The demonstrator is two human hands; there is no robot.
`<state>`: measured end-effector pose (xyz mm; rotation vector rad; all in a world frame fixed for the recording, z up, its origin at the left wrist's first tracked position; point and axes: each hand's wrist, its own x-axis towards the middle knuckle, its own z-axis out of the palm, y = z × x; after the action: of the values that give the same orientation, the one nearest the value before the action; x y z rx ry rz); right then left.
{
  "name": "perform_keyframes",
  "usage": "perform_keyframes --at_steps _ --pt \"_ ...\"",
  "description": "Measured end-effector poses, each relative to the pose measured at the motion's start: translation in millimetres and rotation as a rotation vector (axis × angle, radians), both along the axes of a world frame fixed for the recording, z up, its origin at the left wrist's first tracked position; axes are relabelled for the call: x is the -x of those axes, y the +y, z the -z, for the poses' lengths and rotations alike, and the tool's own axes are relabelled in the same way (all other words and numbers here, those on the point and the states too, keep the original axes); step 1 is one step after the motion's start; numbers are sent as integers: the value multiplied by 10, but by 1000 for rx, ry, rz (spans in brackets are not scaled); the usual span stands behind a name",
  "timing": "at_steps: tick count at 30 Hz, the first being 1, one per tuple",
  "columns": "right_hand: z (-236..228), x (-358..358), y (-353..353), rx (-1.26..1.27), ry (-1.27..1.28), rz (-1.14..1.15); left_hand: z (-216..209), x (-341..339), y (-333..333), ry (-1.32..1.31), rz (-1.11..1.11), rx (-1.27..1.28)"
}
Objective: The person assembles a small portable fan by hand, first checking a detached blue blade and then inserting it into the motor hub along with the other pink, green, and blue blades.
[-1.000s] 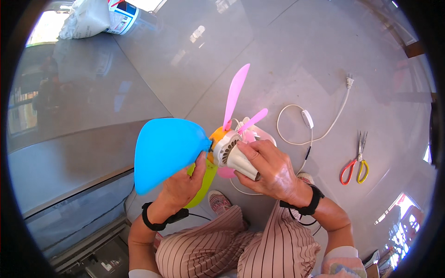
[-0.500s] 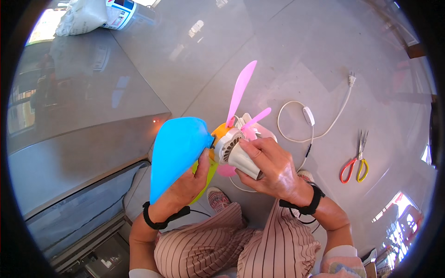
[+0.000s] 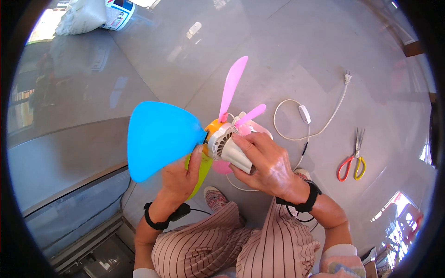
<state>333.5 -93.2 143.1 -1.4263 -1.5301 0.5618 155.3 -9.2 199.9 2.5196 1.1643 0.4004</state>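
Note:
My right hand [image 3: 266, 162] is closed around the tapered white motor housing [image 3: 237, 156] of a small electric fan, whose slotted rim faces up. On the fan's orange hub [image 3: 212, 126] sit a broad blue blade [image 3: 162, 139], a long pink blade [image 3: 233, 88] and a yellow-green blade [image 3: 200, 178]. A shorter pink piece [image 3: 252, 114] sticks up beside a white and pink part that my right hand partly covers. My left hand [image 3: 180, 180] is under the blue blade, its thumb near the blade's root; its other fingers are mostly hidden.
A white cord with an inline switch [image 3: 304, 114] and a plug [image 3: 347, 78] loops over the grey floor [image 3: 296, 55]. Scissors [image 3: 357, 155] with one red and one yellow handle lie at right. A white sack [image 3: 82, 17] and a bucket [image 3: 118, 14] stand far left.
The blue blade has swung outward to the left and shows a broader face. The fan and my right hand have shifted slightly left; the right hand keeps its hold.

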Motion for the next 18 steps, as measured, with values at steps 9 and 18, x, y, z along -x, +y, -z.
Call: perform_keyframes --at_steps 9,18 --pt "14 -13 -32 29 -35 2 -263 0 15 32 -96 305" --pt "-2 -8 -28 28 -49 14 -367 334 59 18 -240 531"
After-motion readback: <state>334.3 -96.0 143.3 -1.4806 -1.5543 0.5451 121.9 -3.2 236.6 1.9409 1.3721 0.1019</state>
